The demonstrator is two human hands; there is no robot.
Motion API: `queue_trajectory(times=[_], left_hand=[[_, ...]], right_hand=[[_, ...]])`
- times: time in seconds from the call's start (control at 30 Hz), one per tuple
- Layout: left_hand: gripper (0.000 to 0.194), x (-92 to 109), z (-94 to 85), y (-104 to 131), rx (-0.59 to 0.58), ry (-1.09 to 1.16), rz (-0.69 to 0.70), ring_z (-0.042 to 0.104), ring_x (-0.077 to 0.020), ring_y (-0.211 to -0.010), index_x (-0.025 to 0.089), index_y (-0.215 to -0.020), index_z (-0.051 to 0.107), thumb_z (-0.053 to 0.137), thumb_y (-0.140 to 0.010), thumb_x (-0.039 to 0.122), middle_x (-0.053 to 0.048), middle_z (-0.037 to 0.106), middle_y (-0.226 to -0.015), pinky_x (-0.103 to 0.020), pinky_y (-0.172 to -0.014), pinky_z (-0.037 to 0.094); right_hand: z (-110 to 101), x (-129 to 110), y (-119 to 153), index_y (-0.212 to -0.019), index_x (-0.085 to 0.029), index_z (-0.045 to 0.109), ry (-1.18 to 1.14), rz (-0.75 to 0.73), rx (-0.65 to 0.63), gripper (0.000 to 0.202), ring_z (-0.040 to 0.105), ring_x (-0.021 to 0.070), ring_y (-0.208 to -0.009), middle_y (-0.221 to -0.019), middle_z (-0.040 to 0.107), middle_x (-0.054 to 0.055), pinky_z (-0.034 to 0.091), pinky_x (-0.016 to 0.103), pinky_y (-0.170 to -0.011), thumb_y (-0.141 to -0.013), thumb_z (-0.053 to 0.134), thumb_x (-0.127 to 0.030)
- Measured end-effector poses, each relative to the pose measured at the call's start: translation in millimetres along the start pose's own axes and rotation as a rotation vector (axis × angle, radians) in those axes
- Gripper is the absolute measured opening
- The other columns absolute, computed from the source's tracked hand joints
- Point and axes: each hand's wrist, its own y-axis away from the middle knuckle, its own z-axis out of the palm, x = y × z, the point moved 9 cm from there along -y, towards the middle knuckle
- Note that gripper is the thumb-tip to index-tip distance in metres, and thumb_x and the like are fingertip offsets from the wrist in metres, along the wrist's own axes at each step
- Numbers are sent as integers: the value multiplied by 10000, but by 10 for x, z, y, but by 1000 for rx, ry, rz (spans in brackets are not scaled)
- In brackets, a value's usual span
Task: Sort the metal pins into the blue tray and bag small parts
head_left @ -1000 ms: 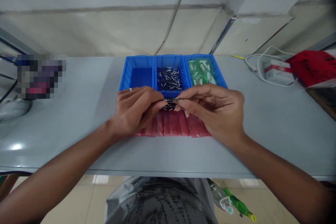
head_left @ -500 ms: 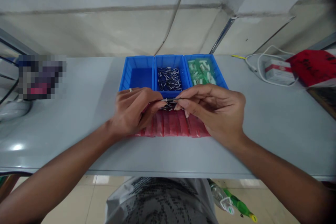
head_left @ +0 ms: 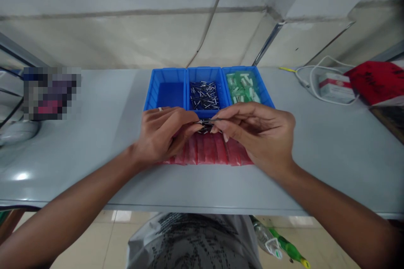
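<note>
My left hand [head_left: 162,132] and my right hand [head_left: 263,132] meet over the front of the blue bins, thumbs and forefingers pinched together. Between their fingertips runs a thin metal pin [head_left: 206,121], the left fingers at one end and the right at the other. Just beneath it more small metal pieces [head_left: 206,128] show, partly hidden by the hands. Behind stands a middle blue bin [head_left: 225,92] with a heap of dark and silver metal pins [head_left: 204,94]. Red plastic packets [head_left: 208,149] lie in a row below my fingers, their ends covered by my hands.
Left of the pins is a blue bin [head_left: 148,90] with its floor showing; at right, another holds green-and-white packets [head_left: 242,86]. A white box [head_left: 336,88], cable and red cloth-like item [head_left: 378,80] sit far right. A mouse [head_left: 20,131] lies far left.
My left fingers have shifted very slightly right, towards the right fingertips. The pinch on the metal pin is kept, and the rest looks the same.
</note>
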Motion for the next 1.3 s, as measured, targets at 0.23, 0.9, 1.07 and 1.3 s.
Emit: queue_trajectory(times=[0.23,0.9,1.07,1.3], left_hand=[[277,22,8,-37,-44,6,0,568,-86,-552,160,-777,592,533,-1028,261,12,618,-637,-243,-556,421],[337,-11,89,34,-121,113,-1,538,-122,-556,204,-736,546,412,-1037,274,-1,609,-622,-299,-535,396],[303,15,109,28,-132,90,20,528,-112,-546,203,-733,529,442,-1021,242,7,605,-613,-297,-525,387],[289,42,100,28,-125,61,50,529,-103,-542,188,-727,527,448,-1005,197,8,597,-614,-292,-528,361]], right_hand=[[60,-17,-10,-966,-262,778,-62,2,-84,162,751,128,-742,-888,788,-12,656,258,-683,-851,792,-149],[344,-80,62,-1188,-209,733,728,-439,-400,270,755,232,-913,-1058,784,69,645,396,-781,-960,613,-128],[490,169,160,-1176,-202,721,1017,-524,-550,260,722,271,-976,-1072,757,98,634,407,-790,-969,582,-128],[457,98,174,-1152,-194,707,939,-595,-502,239,703,227,-934,-1019,743,76,630,374,-798,-992,548,-113]])
